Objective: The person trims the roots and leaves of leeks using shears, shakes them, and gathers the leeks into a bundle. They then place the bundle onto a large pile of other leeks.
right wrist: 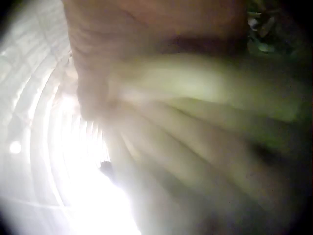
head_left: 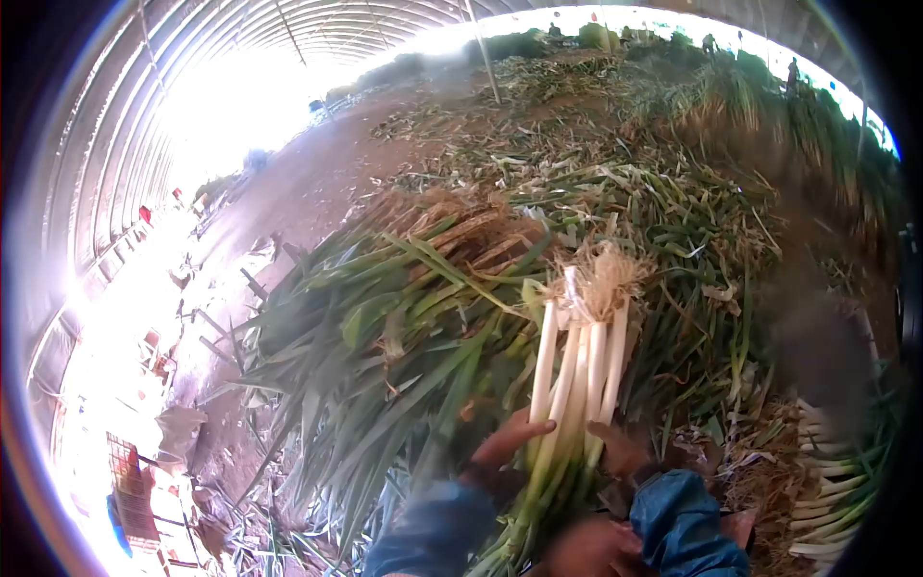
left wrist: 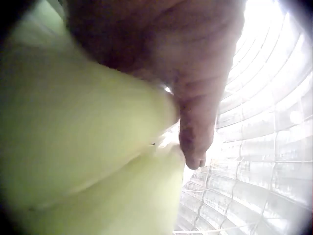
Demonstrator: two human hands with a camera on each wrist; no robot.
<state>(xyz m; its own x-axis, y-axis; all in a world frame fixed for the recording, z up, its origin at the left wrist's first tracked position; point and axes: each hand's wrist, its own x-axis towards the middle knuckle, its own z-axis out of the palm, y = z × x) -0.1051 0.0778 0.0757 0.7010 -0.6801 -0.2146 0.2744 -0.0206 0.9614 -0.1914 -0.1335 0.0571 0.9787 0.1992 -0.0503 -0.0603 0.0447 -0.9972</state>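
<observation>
A bunch of green onions [head_left: 572,385] stands up in front of me, long white stalks topped by tangled pale roots [head_left: 615,279]. My left hand [head_left: 510,439] grips the bunch from the left, its thumb lying across the front stalks. From the right, my right hand [head_left: 620,450] holds the same bunch at about the same height. The left wrist view has pale green stalks [left wrist: 88,132] close up beside the hand. Blurred stalks [right wrist: 186,132] fan out below the hand in the right wrist view. Most fingers are hidden behind the bunch.
A big heap of green onions [head_left: 385,337] with long leaves lies to the left. Loose leaves and trimmings [head_left: 692,221] cover the ground beyond. At the lower right is a row of white-stalked onions [head_left: 827,490]. A curved greenhouse wall [head_left: 87,173] rises at left.
</observation>
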